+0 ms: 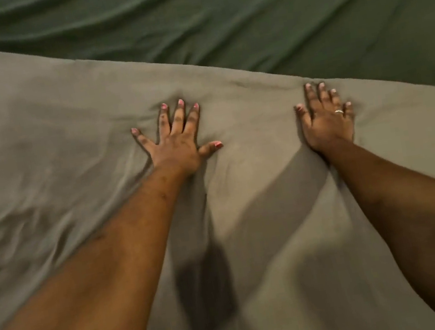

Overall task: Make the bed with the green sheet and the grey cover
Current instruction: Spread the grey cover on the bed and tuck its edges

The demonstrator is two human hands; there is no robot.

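Smoothing the soft grey fabric cover (64, 131) near its far edge, flat left hand (177, 139) and right hand (326, 117) grip nothing; next, draw it over the wrinkled green cloth sheet (244, 13).

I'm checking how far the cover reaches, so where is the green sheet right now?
In the head view the green sheet lies bare across the top, beyond the grey cover's far edge, just past both flat hands.
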